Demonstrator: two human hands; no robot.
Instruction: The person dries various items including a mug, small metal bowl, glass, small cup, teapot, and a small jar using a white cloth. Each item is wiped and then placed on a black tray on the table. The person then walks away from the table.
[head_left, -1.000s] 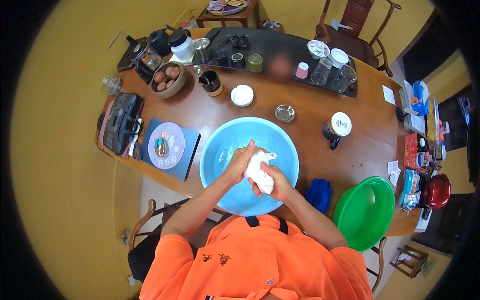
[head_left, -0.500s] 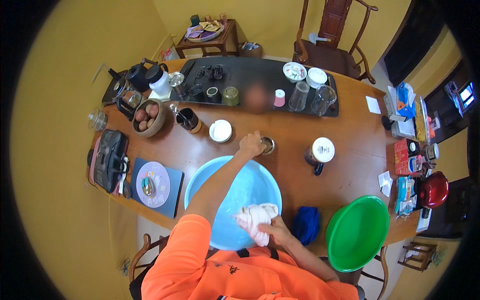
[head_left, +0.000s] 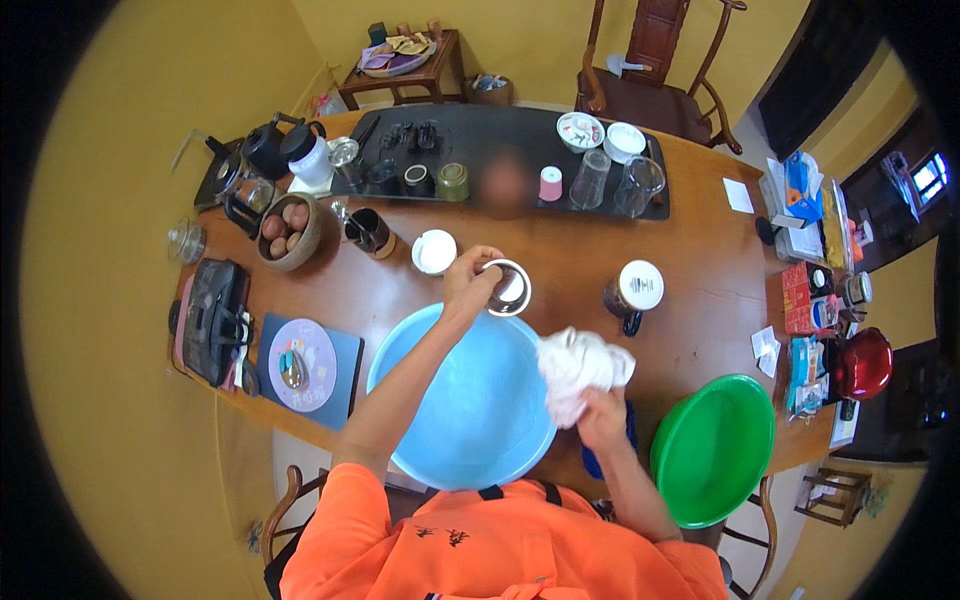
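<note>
My left hand (head_left: 468, 283) is closed on the edge of a small round cup (head_left: 516, 304), tilted so its shiny pale rim and dark inside show. The cup is above the far rim of a light blue basin (head_left: 400, 445) that holds some water. A crumpled white cloth (head_left: 583, 365) hangs in my right hand (head_left: 604, 420), which grips its lower end just right of the basin. Partly hidden by my right forearm is a dark blue cloth (head_left: 598, 462) on the table. Left of the cup stands a white lidded bowl (head_left: 434, 252).
A green basin (head_left: 713, 450) stands at the table's right front edge. A mug with a white lid (head_left: 640, 285) is right of the cup. Glasses and cups crowd the dark tea tray (head_left: 480, 130) at the back. A bowl of round brown things (head_left: 290, 250) is at left.
My left hand has lifted the cup off the table and brought it nearer, tilting it. My right hand has raised the white cloth and moved it right, away from over the basin.
</note>
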